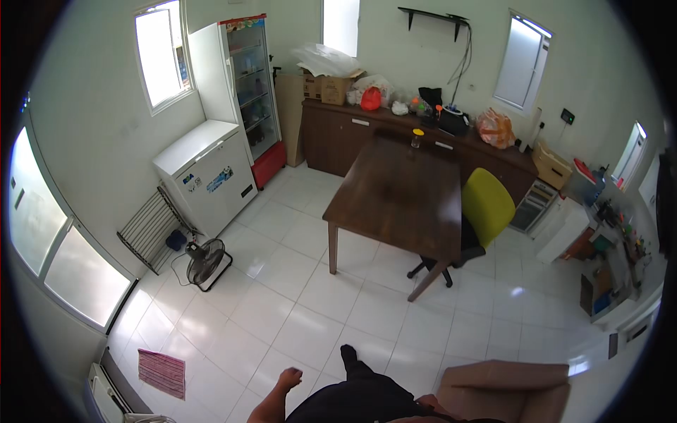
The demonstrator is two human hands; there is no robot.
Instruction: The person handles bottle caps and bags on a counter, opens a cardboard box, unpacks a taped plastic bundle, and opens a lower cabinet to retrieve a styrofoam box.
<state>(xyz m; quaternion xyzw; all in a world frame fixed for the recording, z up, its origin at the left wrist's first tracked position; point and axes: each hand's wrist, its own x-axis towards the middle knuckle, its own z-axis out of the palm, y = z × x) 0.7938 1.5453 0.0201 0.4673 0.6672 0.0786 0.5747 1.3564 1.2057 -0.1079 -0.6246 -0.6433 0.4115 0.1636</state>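
Observation:
My left hand (290, 378) hangs beside my body above the white tiles, its fingers loosely curled with no object showing in them. Close against my dark clothing is my right hand (429, 402), only partly visible, with its fingers hidden. It is nearest to a brown armchair (504, 384) at the lower right. One dark-covered foot (348, 354) is stretched forward on the floor.
A dark wooden table (395, 190) with a yellow-lidded jar (417, 138) stands ahead, a green-backed chair (488, 206) at its right. To the left are a floor fan (205, 261), a metal rack (149, 229), a white chest freezer (208, 176) and a striped mat (162, 374).

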